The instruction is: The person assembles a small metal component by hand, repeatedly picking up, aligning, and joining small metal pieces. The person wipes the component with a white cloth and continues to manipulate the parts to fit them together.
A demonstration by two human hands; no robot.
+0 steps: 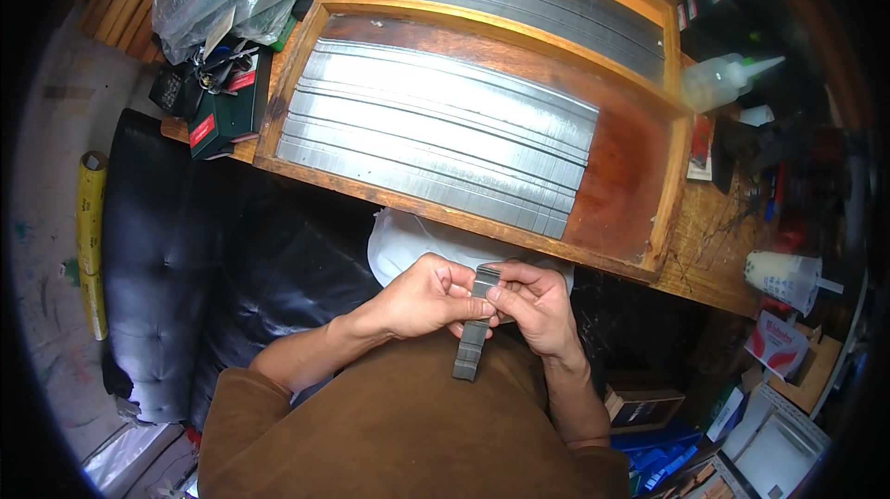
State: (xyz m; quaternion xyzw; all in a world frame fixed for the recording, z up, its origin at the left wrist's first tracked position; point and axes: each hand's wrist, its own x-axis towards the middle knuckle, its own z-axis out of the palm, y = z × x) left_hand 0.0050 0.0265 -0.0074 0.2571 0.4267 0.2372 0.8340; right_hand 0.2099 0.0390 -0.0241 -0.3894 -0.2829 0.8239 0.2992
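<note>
Left hand (426,301) and right hand (538,309) both pinch a segmented grey metal piece (470,351), just before the brown shirt (408,425), below the wooden tray (626,186). Red labels brighten a dark box (225,122); the pale cup's (783,278) printing seems too blurred to read.

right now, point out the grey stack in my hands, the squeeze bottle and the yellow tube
Grey stack (471,344): head view, on its lower section.
Squeeze bottle (710,85): head view, on its translucent body.
Yellow tube (90,244): head view, midway along its side.
</note>
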